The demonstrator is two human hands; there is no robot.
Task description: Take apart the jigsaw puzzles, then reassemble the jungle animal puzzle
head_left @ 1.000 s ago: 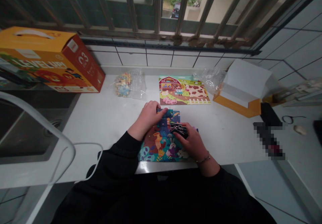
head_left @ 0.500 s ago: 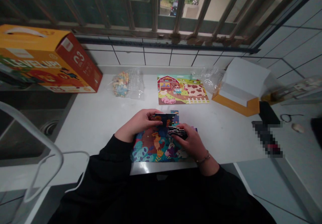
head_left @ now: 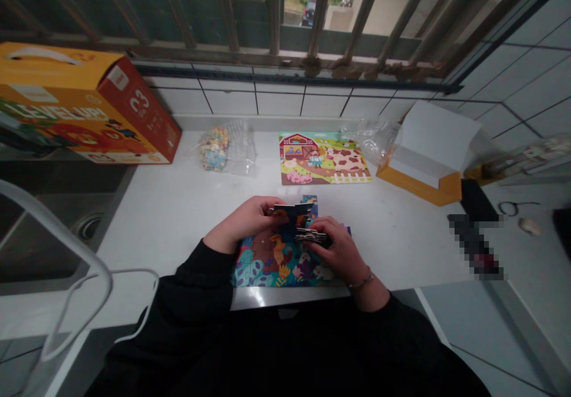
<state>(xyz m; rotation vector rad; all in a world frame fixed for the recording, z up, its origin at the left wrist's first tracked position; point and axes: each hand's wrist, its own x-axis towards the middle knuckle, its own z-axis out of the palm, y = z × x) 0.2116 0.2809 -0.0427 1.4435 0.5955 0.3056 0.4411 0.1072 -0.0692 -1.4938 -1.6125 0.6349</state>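
Observation:
A partly assembled, colourful animal puzzle [head_left: 281, 257] lies at the counter's front edge. Above its upper left part, my left hand [head_left: 254, 217] grips dark puzzle pieces [head_left: 292, 211], thumb in front and fingers behind. My right hand [head_left: 336, 243] is closed on a stack of puzzle pieces [head_left: 311, 235], whose pale edges show, over the puzzle's right part. The two hands are close together but apart. Beyond them lies a farm picture [head_left: 323, 159] with a barn and a cow.
At the back left are an orange box [head_left: 84, 111] and a bag of pieces [head_left: 216, 150]. Clear plastic wrap [head_left: 375, 138] and an open white and orange box [head_left: 428, 159] sit at the back right. A sink [head_left: 44, 224] and a white cable [head_left: 104, 272] are on the left.
The pieces in my left hand have tilted and lowered slightly. The stack in my right hand has tipped a little, its edges now more level. Everything else stays where it was.

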